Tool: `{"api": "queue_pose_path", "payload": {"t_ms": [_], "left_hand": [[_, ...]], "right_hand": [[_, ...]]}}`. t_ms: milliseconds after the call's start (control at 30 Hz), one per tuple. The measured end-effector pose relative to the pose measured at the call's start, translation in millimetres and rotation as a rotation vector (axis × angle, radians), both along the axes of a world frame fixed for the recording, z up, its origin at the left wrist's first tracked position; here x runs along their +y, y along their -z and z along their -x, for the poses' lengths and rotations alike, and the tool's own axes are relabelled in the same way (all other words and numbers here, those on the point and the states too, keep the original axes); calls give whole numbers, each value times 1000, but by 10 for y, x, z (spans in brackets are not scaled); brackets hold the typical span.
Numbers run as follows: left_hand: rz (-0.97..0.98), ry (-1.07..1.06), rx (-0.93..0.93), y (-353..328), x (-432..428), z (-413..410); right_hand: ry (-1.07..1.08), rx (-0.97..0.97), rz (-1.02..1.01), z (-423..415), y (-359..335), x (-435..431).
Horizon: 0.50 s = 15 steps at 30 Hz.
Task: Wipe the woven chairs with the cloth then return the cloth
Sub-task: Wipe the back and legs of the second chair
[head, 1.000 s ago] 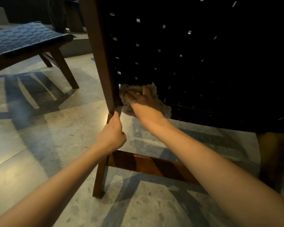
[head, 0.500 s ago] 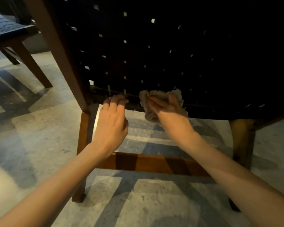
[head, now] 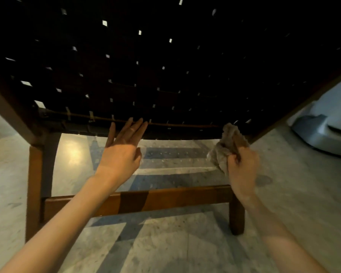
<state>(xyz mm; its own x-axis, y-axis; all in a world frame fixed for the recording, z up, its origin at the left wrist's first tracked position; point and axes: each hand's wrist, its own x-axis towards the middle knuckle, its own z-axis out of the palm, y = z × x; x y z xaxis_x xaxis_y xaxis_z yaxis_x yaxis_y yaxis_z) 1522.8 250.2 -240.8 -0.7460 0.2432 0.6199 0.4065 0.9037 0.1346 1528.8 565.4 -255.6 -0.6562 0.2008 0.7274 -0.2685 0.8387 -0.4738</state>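
- Head view is looking down and forward at the back of one woven chair (head: pixel 165 62), whose dark webbing is filling the top of the picture above a pale stone floor (head: pixel 295 194).
- At the far left, a wooden leg (head: pixel 34 186) is standing under the left corner of the frame; a low crossbar (head: pixel 165 197) is running from it to a second leg (head: pixel 237 215) on the right, so two legs are showing.
- Left of centre, the left hand (head: pixel 120 149) is reaching up with fingers straight and spread, holding nothing, its fingertips (head: pixel 140 121) lying at the bottom edge of the webbing; whether they are touching it cannot be told.
- Right of centre, the right hand (head: pixel 242 164) is gripping one crumpled cloth (head: pixel 227 142), which is sitting just under the lower right corner of the webbing, beside the sloping frame rail.
- Judging by this, the wiping step is in hand, with the bottom edge of the chair back being worked along to its right end.
- Next move is probably calling for the cloth to be pressed flat against the weave or rail, since it is bunched now.
- At the far right edge, one pale grey object (head: pixel 323 134) is lying on the floor; what it is cannot be told.
- Counted: one chair, one cloth, two hands.
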Motion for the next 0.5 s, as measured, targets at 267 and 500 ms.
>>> {"api": "queue_pose_path", "payload": {"t_ms": [267, 500], "left_hand": [[4, 43, 24, 2, -37, 60], [-5, 73, 35, 35, -49, 93]], "right_hand": [[-494, -412, 1845, 41, -105, -127], [-442, -254, 1767, 162, -191, 122]]}}
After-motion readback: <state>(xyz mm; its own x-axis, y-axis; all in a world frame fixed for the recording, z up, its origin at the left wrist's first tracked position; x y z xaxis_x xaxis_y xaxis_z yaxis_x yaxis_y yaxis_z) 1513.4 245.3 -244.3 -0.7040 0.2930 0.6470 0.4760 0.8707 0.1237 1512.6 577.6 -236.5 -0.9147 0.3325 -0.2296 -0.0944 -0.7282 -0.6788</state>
